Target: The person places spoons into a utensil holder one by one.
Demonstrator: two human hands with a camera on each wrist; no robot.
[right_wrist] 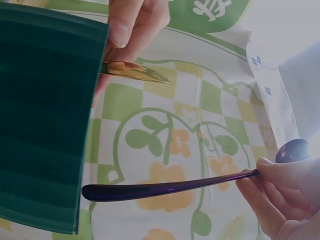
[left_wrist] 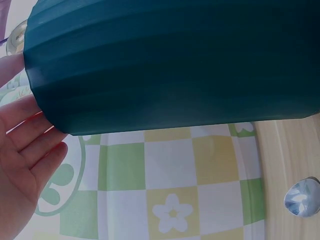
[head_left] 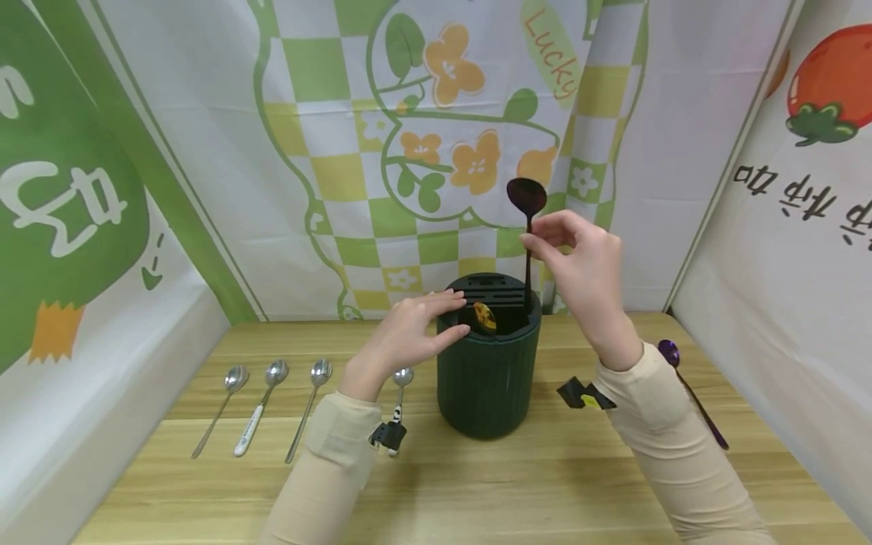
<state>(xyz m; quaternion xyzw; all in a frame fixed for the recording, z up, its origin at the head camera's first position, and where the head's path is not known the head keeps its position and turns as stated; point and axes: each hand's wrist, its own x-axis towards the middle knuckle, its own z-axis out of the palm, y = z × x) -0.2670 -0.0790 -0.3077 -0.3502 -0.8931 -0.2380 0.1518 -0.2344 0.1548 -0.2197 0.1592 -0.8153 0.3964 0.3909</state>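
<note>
A ribbed dark green utensil holder (head_left: 487,386) stands upright on the table, its slotted top facing up. My left hand (head_left: 415,333) rests at the left side of its rim, fingers extended; the left wrist view shows the fingers (left_wrist: 30,127) along the rim. A gold spoon (right_wrist: 135,71) sticks out of the opening beside that hand. Between thumb and fingertips my right hand (head_left: 582,269) pinches a dark purple spoon (right_wrist: 165,189) just below its bowl. Bowl up, the spoon hangs with its handle end at the right side of the holder's rim.
Several silver spoons lie in a row left of the holder, among them a white-handled one (head_left: 259,409) and one partly behind the left wrist (head_left: 402,377). Another purple spoon (head_left: 691,393) lies at the far right. A patterned cloth (head_left: 422,250) hangs behind the table.
</note>
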